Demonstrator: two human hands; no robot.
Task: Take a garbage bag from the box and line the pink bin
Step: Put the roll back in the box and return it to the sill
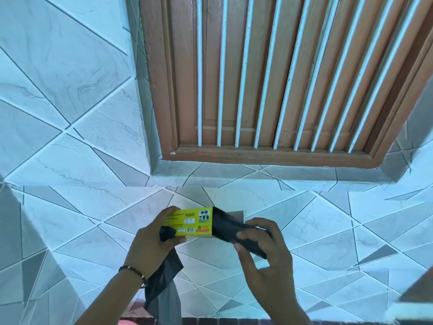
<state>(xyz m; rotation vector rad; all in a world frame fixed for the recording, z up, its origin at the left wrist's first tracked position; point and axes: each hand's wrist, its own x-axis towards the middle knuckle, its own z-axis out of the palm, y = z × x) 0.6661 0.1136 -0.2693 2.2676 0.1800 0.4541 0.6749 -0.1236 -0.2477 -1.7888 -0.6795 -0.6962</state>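
Box [189, 222], yellow, sits low centre of the frame, clamped in the left hand [150, 245] along with a limp grey bag [164, 285] hanging below. Right hand [264, 252] pinches the black roll [236, 231] at the box's open end. Thin, light, slippery film probably; grip a free edge.

My head camera looks forward at the tiled wall [70, 90] and barred window [269, 78], close in; my hands sit low at frame centre

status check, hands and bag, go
Left hand grips yellow box, a loose bag hanging beneath. Right hand grips black roll at box's open end. Pink bin barely in view.
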